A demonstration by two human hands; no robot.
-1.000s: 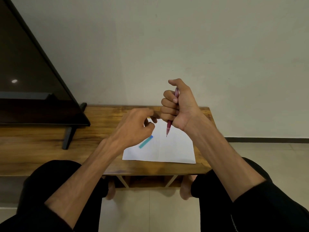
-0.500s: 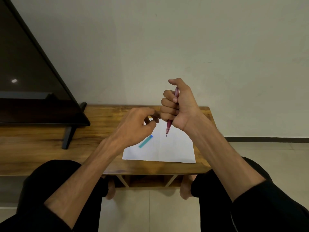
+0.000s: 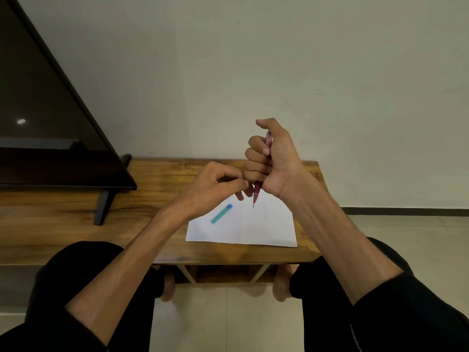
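Observation:
My right hand (image 3: 276,161) grips a dark red mechanical pencil (image 3: 256,193) in a fist, held upright with its thin tip pointing down above a white sheet of paper (image 3: 253,227). My left hand (image 3: 210,189) hovers just left of the pencil's lower end, fingers curled and thumb tip meeting the fingertips; nothing shows between them. A small teal lead case with a blue cap (image 3: 221,213) lies on the left part of the paper, below my left hand.
The paper lies at the right end of a low wooden table (image 3: 152,194) set against a pale wall. A dark TV screen (image 3: 45,123) stands at the left on a black foot (image 3: 102,207). My knees and bare feet are at the table's near edge.
My left thumb and fingertips have closed a little nearer the pencil's lower end. The right hand and pencil stay where they were.

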